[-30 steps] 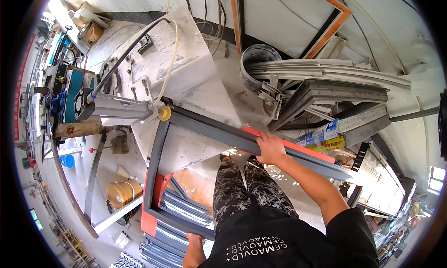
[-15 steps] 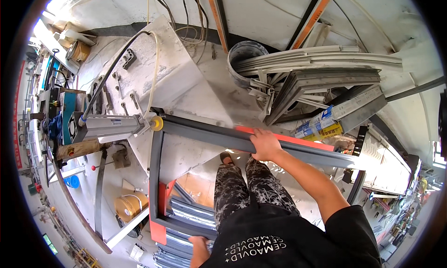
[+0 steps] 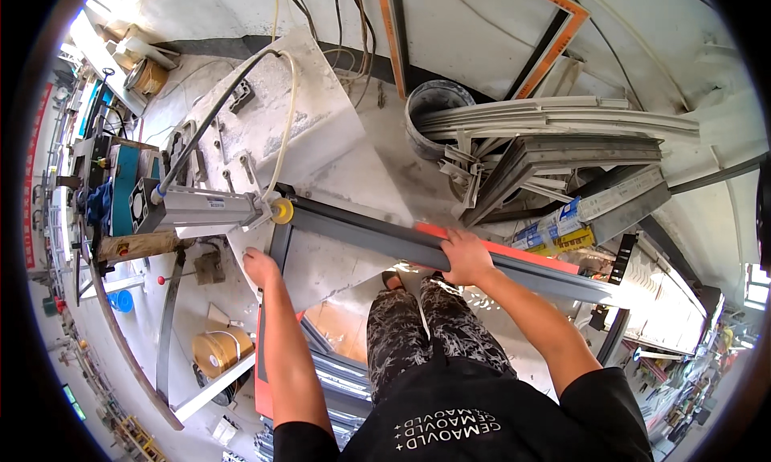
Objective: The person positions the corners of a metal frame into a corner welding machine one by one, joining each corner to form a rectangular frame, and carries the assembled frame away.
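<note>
A dark grey window frame (image 3: pixel 361 235) lies with one corner on a white, dusty machine table (image 3: pixel 321 124), under a metal cylinder clamp (image 3: pixel 209 208) with a yellow round end. My right hand (image 3: pixel 467 257) is closed over the frame's long far bar, fingers on its far side by a red strip (image 3: pixel 530 255). Just left of the frame's side bar, close to the clamped corner, is my left hand (image 3: pixel 261 267). Its fingers are curled and bunched together; what they hold, if anything, is hidden. My left forearm covers part of that side bar.
Beyond the frame, a grey bucket (image 3: pixel 430 112) stands beside pale profile offcuts (image 3: pixel 562 118). Orange-edged frames (image 3: pixel 554 48) lean on the wall. Grey bars (image 3: pixel 341 378) lie stacked near my legs. A tan drum (image 3: pixel 221 353) and a blue bucket (image 3: pixel 120 301) are at left.
My left hand has left the frame's near bar and moved up and left to beside the clamped corner. My right hand stays on the far bar. The view has shifted slightly.
</note>
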`<state>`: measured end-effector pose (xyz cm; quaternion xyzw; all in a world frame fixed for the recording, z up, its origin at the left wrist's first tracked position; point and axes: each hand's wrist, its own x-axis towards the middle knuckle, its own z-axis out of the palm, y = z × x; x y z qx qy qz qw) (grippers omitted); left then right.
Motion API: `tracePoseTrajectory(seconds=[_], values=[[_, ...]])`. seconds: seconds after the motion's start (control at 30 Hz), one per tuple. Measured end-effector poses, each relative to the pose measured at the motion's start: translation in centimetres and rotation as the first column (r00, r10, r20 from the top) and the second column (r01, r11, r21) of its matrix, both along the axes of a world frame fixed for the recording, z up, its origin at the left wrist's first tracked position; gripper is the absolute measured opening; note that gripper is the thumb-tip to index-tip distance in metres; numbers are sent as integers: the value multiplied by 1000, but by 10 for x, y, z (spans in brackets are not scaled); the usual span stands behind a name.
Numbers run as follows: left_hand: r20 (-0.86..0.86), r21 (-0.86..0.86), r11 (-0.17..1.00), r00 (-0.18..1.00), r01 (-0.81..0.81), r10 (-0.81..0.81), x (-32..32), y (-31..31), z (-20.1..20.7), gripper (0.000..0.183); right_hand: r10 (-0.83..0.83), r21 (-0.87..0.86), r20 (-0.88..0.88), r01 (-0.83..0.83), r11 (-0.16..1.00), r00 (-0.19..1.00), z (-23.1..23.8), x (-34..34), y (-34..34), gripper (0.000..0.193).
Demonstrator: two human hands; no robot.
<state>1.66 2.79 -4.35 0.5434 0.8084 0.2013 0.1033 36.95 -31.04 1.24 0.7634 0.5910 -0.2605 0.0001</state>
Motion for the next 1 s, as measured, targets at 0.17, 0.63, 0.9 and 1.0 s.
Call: tracePoseTrajectory(seconds=[0.17, 0.63, 0.9, 1.0], values=[[-177, -174, 953, 960, -249, 218, 60, 1, 22, 56, -17, -68, -17, 16, 998, 1000, 8, 4, 1, 61], [-169, -225, 943, 963, -246, 211, 73, 0, 33, 56, -11, 8, 0, 11, 1000, 1000, 0, 5, -3, 59], [-153, -218, 939, 960, -266, 237, 54, 9, 22, 59, -36, 3, -33, 36, 999, 999, 11, 0, 2, 58], [-161, -239, 936, 961, -258, 224, 64, 5, 28, 59, -44, 18, -13, 45, 999, 999, 5, 0, -1, 55]])
